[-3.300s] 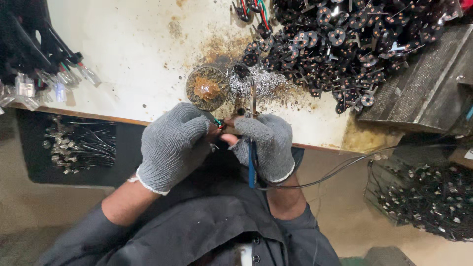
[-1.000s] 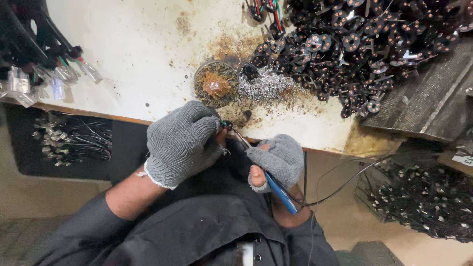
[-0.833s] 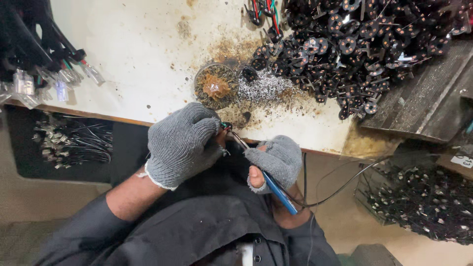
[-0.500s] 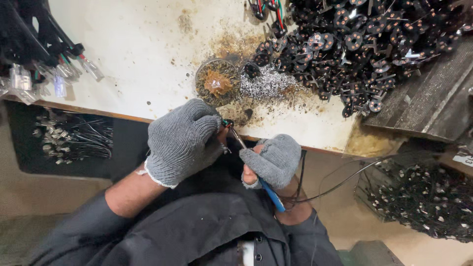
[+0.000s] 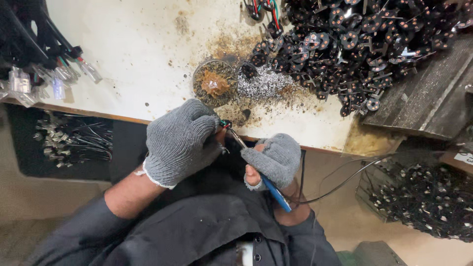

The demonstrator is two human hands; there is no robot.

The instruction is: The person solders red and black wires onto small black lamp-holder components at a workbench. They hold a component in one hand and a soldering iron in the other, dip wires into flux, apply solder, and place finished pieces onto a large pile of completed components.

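Observation:
My left hand (image 5: 180, 143), in a grey knit glove, is closed around a small part with coloured wires (image 5: 225, 124) at the table's front edge. In its own grey glove, my right hand (image 5: 274, 158) grips a blue-handled soldering iron (image 5: 268, 186). The iron's metal tip slants up and left and meets the part at my left fingertips. Its black cord (image 5: 340, 181) trails off to the right. Just beyond my hands stands a small round tin of brown flux (image 5: 214, 83), with silvery solder scraps (image 5: 263, 83) beside it.
A big heap of small black round parts (image 5: 354, 44) covers the stained white table (image 5: 133, 54) at the back right. A dark tray (image 5: 428, 93) lies at the right. Bundled wires and connectors (image 5: 39, 59) sit at left. Bins of parts (image 5: 423, 207) stand below.
My right hand swung from beside my left hand down and to the right, so the iron now slants up-left to the part. My left hand stayed at the table edge.

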